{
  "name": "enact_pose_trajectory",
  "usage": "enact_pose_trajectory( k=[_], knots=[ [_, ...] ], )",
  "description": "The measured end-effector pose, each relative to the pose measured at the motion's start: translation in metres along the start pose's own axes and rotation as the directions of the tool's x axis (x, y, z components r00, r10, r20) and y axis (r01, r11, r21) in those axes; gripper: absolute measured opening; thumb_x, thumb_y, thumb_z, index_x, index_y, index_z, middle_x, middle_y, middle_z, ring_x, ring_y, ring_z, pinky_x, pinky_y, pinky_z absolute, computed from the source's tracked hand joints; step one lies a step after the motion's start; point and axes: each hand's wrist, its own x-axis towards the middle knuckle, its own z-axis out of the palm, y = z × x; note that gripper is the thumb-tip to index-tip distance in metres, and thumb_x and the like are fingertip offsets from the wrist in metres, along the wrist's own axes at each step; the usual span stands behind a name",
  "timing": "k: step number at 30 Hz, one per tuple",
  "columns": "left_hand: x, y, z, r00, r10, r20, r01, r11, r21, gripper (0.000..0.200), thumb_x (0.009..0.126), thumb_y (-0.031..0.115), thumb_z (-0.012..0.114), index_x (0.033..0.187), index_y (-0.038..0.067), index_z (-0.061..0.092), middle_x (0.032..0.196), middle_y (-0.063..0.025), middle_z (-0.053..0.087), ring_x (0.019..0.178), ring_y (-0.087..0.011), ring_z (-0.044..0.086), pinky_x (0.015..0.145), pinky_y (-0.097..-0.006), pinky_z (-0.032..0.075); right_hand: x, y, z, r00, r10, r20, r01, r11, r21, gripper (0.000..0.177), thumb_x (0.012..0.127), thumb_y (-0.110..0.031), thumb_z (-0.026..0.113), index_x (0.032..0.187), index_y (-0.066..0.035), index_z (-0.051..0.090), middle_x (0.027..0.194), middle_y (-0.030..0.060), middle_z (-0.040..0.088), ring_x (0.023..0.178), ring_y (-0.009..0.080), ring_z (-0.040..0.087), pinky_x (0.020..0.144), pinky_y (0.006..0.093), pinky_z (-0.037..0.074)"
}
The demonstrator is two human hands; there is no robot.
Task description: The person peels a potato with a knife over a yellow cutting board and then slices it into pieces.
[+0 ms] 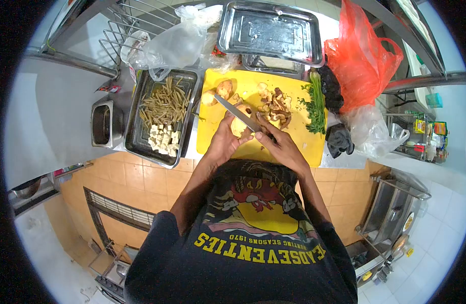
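Observation:
My right hand [279,144] is closed on a knife, whose long blade [235,111] points up and left over a yellow cutting board [220,147]. Under the blade lies a pale, round potato-like piece [239,125], held by my left hand [227,140] with its fingers curled at the lower left side. Further up the board are brown-skinned potatoes [224,89] at the left and a heap of peelings [277,109] in the middle. Green leafy herbs [315,109] lie along the board's right edge.
Left of the board, a metal tray [133,133] holds cut green beans and white cubes. A small metal container [102,123] stands beyond it. An empty metal tray [270,30] sits behind the board. Red [362,61] and clear plastic bags [372,133] and dark cloths [338,140] are at the right.

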Motion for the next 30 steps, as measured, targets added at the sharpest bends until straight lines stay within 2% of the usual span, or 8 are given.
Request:
enact_pose_trajectory(
  k=[6, 9, 13, 16, 18, 22, 27, 30],
  knots=[
    [-0.007, -0.011, -0.007, 0.989, 0.101, 0.109, -0.091, 0.992, -0.092, 0.067, 0.1, 0.04, 0.046, 0.152, 0.017, 0.009, 0.137, -0.0046, 0.043, 0.116, -0.0193, 0.054, 0.097, -0.0385, 0.048, -0.002, -0.005, -0.007, 1.0, -0.024, 0.002, 0.024, 0.999, -0.035, 0.064, 0.095, -0.042, 0.056, 0.146, -0.007, 0.037, 0.135, 0.0222, 0.052, 0.124, 0.0274, 0.051, 0.1, 0.0353, 0.041],
    [-0.009, -0.007, -0.012, 0.952, 0.154, 0.265, -0.189, 0.976, 0.111, 0.08, 0.095, 0.027, 0.06, 0.152, 0.016, 0.005, 0.14, -0.0062, 0.04, 0.12, -0.0218, 0.052, 0.101, -0.039, 0.045, -0.003, -0.001, -0.009, 0.991, -0.134, 0.013, 0.135, 0.987, -0.084, 0.066, 0.095, -0.041, 0.057, 0.147, -0.007, 0.034, 0.138, 0.0218, 0.05, 0.126, 0.0276, 0.05, 0.102, 0.0354, 0.04],
    [-0.01, -0.002, -0.009, 0.97, 0.112, 0.215, -0.151, 0.972, 0.179, 0.09, 0.085, 0.011, 0.072, 0.151, 0.015, 0.012, 0.139, -0.0071, 0.041, 0.124, -0.0224, 0.049, 0.104, -0.0366, 0.042, -0.003, -0.004, -0.01, 0.995, -0.066, 0.078, 0.068, 0.997, -0.032, 0.066, 0.095, -0.038, 0.057, 0.148, -0.008, 0.032, 0.143, 0.0217, 0.044, 0.13, 0.0267, 0.046, 0.104, 0.0356, 0.038],
    [-0.009, -0.004, -0.01, 0.962, 0.172, 0.214, -0.217, 0.953, 0.212, 0.088, 0.081, 0.008, 0.074, 0.149, 0.014, 0.019, 0.136, -0.0079, 0.043, 0.123, -0.022, 0.049, 0.103, -0.0354, 0.042, -0.004, -0.009, -0.009, 0.973, -0.232, 0.009, 0.231, 0.964, -0.134, 0.067, 0.094, -0.034, 0.061, 0.149, -0.012, 0.031, 0.126, 0.0183, 0.058, 0.113, 0.0224, 0.057, 0.093, 0.033, 0.045],
    [-0.01, -0.005, -0.005, 0.946, 0.233, 0.226, -0.279, 0.939, 0.199, 0.086, 0.08, 0.006, 0.075, 0.148, 0.013, 0.022, 0.135, -0.0083, 0.044, 0.122, -0.0215, 0.049, 0.102, -0.0351, 0.043, -0.008, -0.023, -0.012, 0.994, 0.005, 0.111, 0.007, 0.993, -0.116, 0.072, 0.091, -0.039, 0.064, 0.149, -0.015, 0.031, 0.115, 0.0234, 0.064, 0.097, 0.0291, 0.064, 0.086, 0.0373, 0.048],
    [-0.013, -0.005, 0.001, 0.963, 0.239, 0.125, -0.263, 0.937, 0.232, 0.077, 0.083, 0.004, 0.071, 0.146, 0.011, 0.026, 0.13, -0.0086, 0.048, 0.117, -0.0194, 0.052, 0.098, -0.0345, 0.046, -0.005, -0.019, -0.007, 0.994, 0.055, 0.098, -0.04, 0.988, -0.147, 0.07, 0.09, -0.037, 0.065, 0.148, -0.015, 0.034, 0.119, 0.0239, 0.062, 0.104, 0.0289, 0.063, 0.089, 0.0366, 0.048],
    [-0.012, -0.011, 0.001, 0.982, 0.187, 0.008, -0.186, 0.972, 0.141, 0.069, 0.085, 0.002, 0.067, 0.144, 0.011, 0.031, 0.126, -0.0072, 0.051, 0.11, -0.0173, 0.055, 0.094, -0.0331, 0.048, 0.001, 0.002, 0.009, 0.961, -0.264, -0.081, 0.259, 0.964, -0.066, 0.064, 0.091, -0.034, 0.065, 0.146, -0.015, 0.038, 0.125, 0.0204, 0.06, 0.102, 0.0265, 0.063, 0.09, 0.0361, 0.047],
    [-0.012, -0.012, 0.001, 0.963, 0.268, -0.021, -0.264, 0.958, 0.115, 0.068, 0.085, 0.001, 0.067, 0.143, 0.01, 0.032, 0.123, -0.0059, 0.052, 0.109, -0.0164, 0.055, 0.091, -0.0313, 0.049, 0.0, -0.006, 0.008, 0.985, -0.169, -0.029, 0.169, 0.985, -0.019, 0.064, 0.091, -0.033, 0.065, 0.146, -0.015, 0.038, 0.128, 0.0194, 0.059, 0.104, 0.0261, 0.062, 0.091, 0.036, 0.047]
  ],
)
